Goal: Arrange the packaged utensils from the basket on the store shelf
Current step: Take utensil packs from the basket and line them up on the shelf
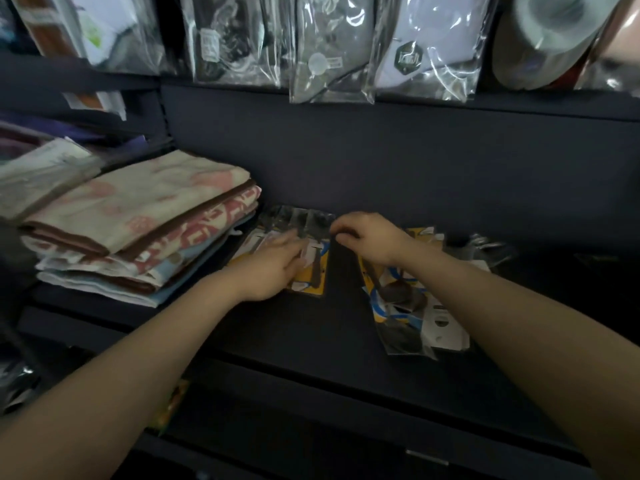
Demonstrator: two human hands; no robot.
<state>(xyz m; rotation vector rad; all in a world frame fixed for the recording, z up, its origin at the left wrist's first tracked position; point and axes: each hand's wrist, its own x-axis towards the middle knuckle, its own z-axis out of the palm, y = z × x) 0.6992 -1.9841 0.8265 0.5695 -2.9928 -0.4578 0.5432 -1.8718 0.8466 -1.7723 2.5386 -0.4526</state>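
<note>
Dark store shelf (339, 327) across the whole view, with a dark back panel behind. Above, a row of hanging clear bags (332, 50) along the upper rail. At left on the shelf, a stack of folded towels (138, 230), pink, cream and brown, well clear of the hands. Right of the towels, a pile of packaged utensils (313, 271) on yellow and blue cards, lying flat, just beside the stack. Further right, a second pile of utensil packs (408, 317) overlapping each other, near the shelf's front edge. Left hand (270, 268) laid on the first pile, fingers fairly straight and pressing down on the plastic. Right hand (367, 237) at that pile's far right corner, fingers curled and apparently pinching the top edge of a pack, though motion blur left the grip unclear. Both forearms reached in from below, bare. Basket out of sight.
</note>
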